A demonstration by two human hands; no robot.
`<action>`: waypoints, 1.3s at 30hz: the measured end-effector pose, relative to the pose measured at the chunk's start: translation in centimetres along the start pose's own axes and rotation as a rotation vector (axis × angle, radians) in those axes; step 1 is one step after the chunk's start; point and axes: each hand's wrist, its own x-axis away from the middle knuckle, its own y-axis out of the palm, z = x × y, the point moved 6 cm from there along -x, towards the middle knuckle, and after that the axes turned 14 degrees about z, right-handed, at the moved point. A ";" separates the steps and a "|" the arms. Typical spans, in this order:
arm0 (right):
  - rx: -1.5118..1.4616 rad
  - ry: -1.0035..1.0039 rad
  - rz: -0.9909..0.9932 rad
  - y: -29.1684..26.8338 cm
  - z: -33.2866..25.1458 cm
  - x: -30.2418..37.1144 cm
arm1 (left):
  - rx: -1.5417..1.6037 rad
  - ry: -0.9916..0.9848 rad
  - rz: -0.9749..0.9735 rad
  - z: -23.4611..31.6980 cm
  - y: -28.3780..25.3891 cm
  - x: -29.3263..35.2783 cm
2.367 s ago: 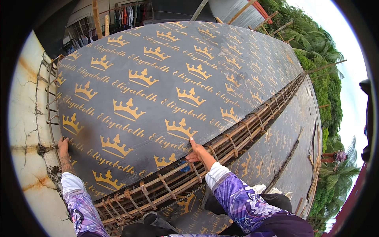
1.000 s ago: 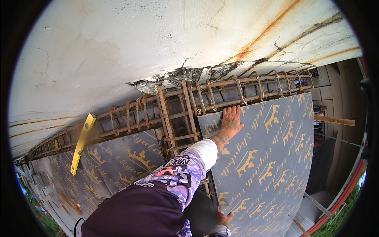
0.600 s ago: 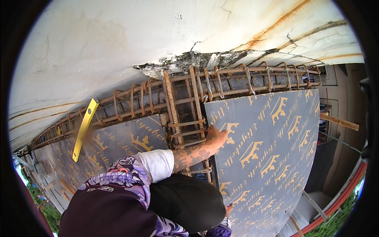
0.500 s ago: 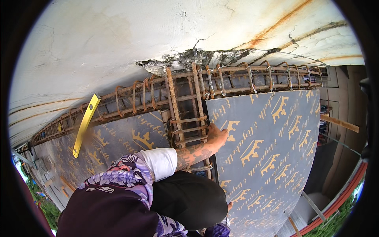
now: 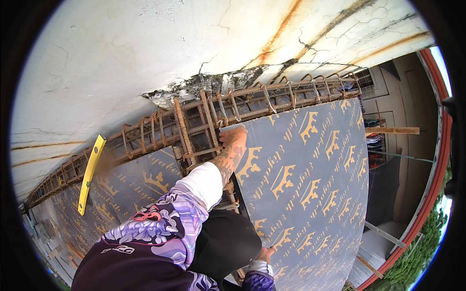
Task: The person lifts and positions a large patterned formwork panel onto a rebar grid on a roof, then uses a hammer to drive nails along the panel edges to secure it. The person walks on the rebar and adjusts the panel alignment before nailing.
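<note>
A large grey plywood panel [image 5: 303, 182] with gold crown prints lies to the right of a rusty rebar cage [image 5: 196, 127]. My left hand [image 5: 234, 139] is closed at the panel's upper left corner, its fingers curled over the edge beside the upright bars. Lower down the same edge, my right hand [image 5: 265, 254] grips the panel; some of its fingers are hidden. My black-clad knee [image 5: 225, 245] is between my arms. A yellow spirit level [image 5: 91, 174] leans at the left, apart from both hands.
Another printed panel [image 5: 116, 186] lies left of the cage. A cracked, stained white wall [image 5: 121, 63] rises along the cage's far side. A long row of rebar stirrups [image 5: 291, 94] runs right. Beyond the panel are a wooden batten [image 5: 393, 130] and a red-edged roof [image 5: 432, 213].
My left hand has moved up the panel's edge to its corner. More of my right hand now shows at the lower edge. The view has shifted, moving the scene leftward in the picture.
</note>
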 end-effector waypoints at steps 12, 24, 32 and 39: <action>-0.290 0.123 -0.067 2.2 2.3 -3.7 | -0.147 0.381 -0.271 0.5 5.9 -13.2; -0.440 0.118 -0.055 1.6 3.9 -6.6 | -0.152 0.468 -0.478 0.5 4.0 -14.5; -0.458 0.056 0.043 0.3 3.4 -6.7 | -0.241 0.437 -0.523 -1.4 5.0 -14.9; -0.464 0.105 0.101 0.9 2.7 -5.0 | -0.219 0.545 -0.438 -0.1 4.2 -14.3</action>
